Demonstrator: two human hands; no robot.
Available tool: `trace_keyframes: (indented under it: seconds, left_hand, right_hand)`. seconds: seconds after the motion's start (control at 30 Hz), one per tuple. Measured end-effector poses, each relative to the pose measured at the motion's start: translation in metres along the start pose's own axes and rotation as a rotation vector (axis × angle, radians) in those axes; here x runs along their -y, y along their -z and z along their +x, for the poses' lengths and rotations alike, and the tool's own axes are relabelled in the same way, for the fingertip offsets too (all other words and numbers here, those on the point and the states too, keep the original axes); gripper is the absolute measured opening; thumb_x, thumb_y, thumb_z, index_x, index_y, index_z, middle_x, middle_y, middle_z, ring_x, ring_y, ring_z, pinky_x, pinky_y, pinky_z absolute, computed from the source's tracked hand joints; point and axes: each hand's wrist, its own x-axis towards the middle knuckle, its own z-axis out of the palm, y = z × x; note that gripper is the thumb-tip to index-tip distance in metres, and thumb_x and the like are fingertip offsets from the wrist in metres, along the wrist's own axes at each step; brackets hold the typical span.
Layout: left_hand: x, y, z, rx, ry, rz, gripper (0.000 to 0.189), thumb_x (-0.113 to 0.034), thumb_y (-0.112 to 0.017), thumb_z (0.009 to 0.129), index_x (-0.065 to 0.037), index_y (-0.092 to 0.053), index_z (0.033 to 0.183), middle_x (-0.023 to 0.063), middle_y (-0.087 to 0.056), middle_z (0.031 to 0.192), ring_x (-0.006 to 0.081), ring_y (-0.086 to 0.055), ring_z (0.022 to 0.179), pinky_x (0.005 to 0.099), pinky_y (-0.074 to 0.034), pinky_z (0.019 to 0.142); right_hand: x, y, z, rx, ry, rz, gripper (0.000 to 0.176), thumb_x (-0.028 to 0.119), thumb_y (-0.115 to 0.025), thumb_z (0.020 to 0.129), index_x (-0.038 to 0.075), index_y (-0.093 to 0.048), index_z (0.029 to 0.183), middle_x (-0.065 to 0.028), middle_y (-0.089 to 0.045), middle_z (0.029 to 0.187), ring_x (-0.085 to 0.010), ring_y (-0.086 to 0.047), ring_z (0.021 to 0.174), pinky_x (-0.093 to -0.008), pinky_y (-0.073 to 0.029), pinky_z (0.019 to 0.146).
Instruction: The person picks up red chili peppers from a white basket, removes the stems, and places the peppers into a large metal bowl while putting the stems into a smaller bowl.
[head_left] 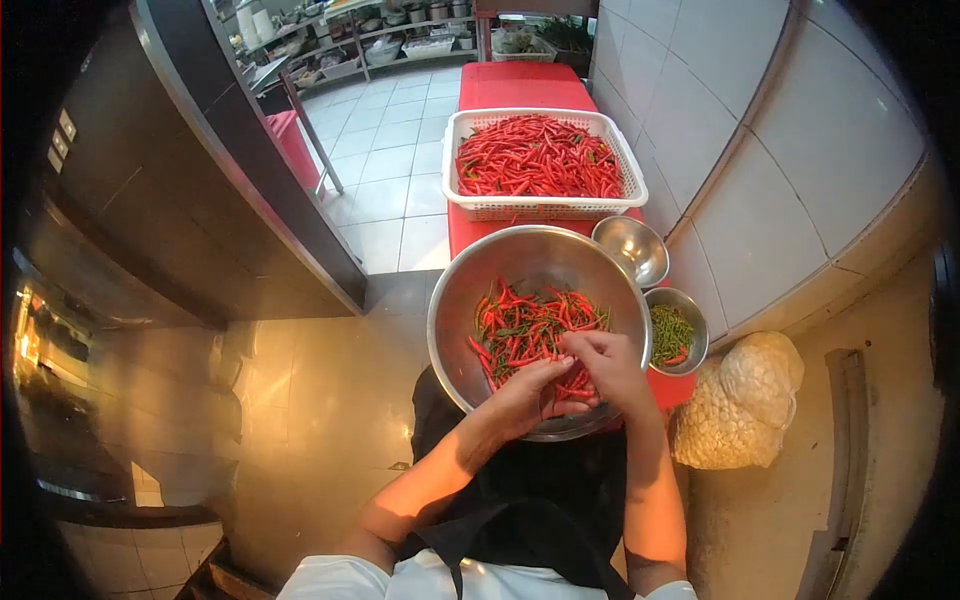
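Both hands are over a large steel bowl [456, 300] of red chilies with green stems [525, 325]. My left hand [528, 398] is palm up at the near side, its fingers curled under a few red chilies [574, 384]. Close beside it, my right hand [610, 368] bends over with thumb and fingertips pinched together above the left fingers. What lies in that pinch is too small to make out. To the right, a small steel bowl [700, 325] holds green stems [672, 335] and a bit of red chili.
Behind the large bowl, a white basket [545, 205] heaped with red chilies stands on a red bench [520, 85]. An empty-looking steel bowl [632, 250] sits beside it. A tiled wall [700, 120] borders the right, with a filled, pale plastic bag [740, 410] on the floor below.
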Motion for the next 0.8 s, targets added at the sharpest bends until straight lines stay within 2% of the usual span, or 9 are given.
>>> trace_keyframes:
  seconds: [0.03, 0.13, 0.2, 0.43, 0.53, 0.63, 0.73, 0.8]
  left_hand:
    - [0.000, 0.002, -0.001, -0.002, 0.002, 0.026, 0.036, -0.026, -0.047, 0.107, -0.001, -0.051, 0.133, 0.0122, -0.065, 0.120, 0.0253, -0.070, 0.103, 0.0349, -0.061, 0.086]
    - [0.002, 0.010, -0.004, -0.033, 0.020, 0.088, 0.036, -0.026, -0.045, 0.107, -0.002, -0.050, 0.133, 0.0120, -0.064, 0.121, 0.0247, -0.069, 0.104, 0.0361, -0.061, 0.087]
    - [0.002, 0.010, -0.006, -0.064, 0.016, 0.129, 0.035, -0.026, -0.044, 0.108, -0.002, -0.050, 0.133, 0.0111, -0.064, 0.121, 0.0231, -0.068, 0.105, 0.0357, -0.061, 0.086]
    - [0.009, 0.005, 0.003, -0.138, -0.013, 0.242, 0.031, -0.024, -0.047, 0.107, -0.004, -0.053, 0.130, 0.0067, -0.064, 0.118, 0.0169, -0.066, 0.102, 0.0313, -0.060, 0.083]
    - [0.006, 0.001, 0.003, -0.129, 0.005, 0.279, 0.030, -0.023, -0.047, 0.107, -0.004, -0.054, 0.128, 0.0070, -0.064, 0.116, 0.0168, -0.067, 0.099, 0.0311, -0.060, 0.081]
    - [0.009, 0.012, 0.003, -0.052, 0.032, 0.264, 0.029, -0.022, -0.047, 0.108, -0.002, -0.056, 0.126, 0.0084, -0.066, 0.112, 0.0171, -0.068, 0.096, 0.0311, -0.061, 0.080]
    - [0.010, 0.014, 0.000, -0.010, 0.048, 0.239, 0.029, -0.021, -0.047, 0.107, 0.001, -0.056, 0.126, 0.0102, -0.066, 0.108, 0.0177, -0.068, 0.095, 0.0315, -0.061, 0.081]
    - [0.006, 0.012, -0.004, 0.015, 0.063, 0.221, 0.030, -0.020, -0.048, 0.107, 0.002, -0.056, 0.126, 0.0114, -0.067, 0.108, 0.0182, -0.069, 0.095, 0.0319, -0.061, 0.082]
  right_hand:
    - [-0.003, -0.004, 0.005, 0.093, -0.045, -0.011, 0.026, 0.022, -0.069, 0.093, -0.004, -0.073, 0.095, -0.0062, -0.071, 0.081, -0.0102, -0.063, 0.072, -0.0270, -0.051, 0.067]
    - [-0.006, -0.013, 0.010, 0.166, -0.029, 0.135, 0.025, 0.022, -0.070, 0.092, -0.003, -0.073, 0.091, -0.0041, -0.070, 0.076, -0.0087, -0.062, 0.072, -0.0277, -0.051, 0.067]
    - [-0.001, -0.015, 0.006, 0.155, 0.013, 0.091, 0.024, 0.021, -0.070, 0.091, -0.003, -0.073, 0.091, -0.0052, -0.070, 0.076, -0.0100, -0.062, 0.071, -0.0285, -0.051, 0.067]
    - [0.003, -0.023, -0.003, -0.077, 0.219, -0.238, 0.018, 0.014, -0.068, 0.089, -0.003, -0.071, 0.091, -0.0083, -0.068, 0.076, -0.0159, -0.064, 0.068, -0.0320, -0.052, 0.067]
    - [-0.004, -0.022, 0.001, 0.001, 0.143, -0.079, 0.018, 0.015, -0.067, 0.091, -0.002, -0.070, 0.088, -0.0066, -0.066, 0.074, -0.0148, -0.063, 0.070, -0.0321, -0.051, 0.065]
    - [-0.006, -0.013, 0.003, 0.191, -0.127, 0.233, 0.018, 0.016, -0.067, 0.094, -0.001, -0.068, 0.089, -0.0050, -0.066, 0.077, -0.0137, -0.063, 0.072, -0.0305, -0.051, 0.066]
    - [-0.014, -0.009, 0.008, 0.369, -0.181, 0.574, 0.016, 0.016, -0.065, 0.096, 0.001, -0.067, 0.092, -0.0043, -0.066, 0.082, -0.0126, -0.063, 0.075, -0.0286, -0.052, 0.070]
    - [-0.009, -0.010, 0.006, 0.329, -0.167, 0.747, 0.015, 0.016, -0.064, 0.096, 0.001, -0.067, 0.094, -0.0047, -0.067, 0.085, -0.0123, -0.063, 0.077, -0.0281, -0.052, 0.073]
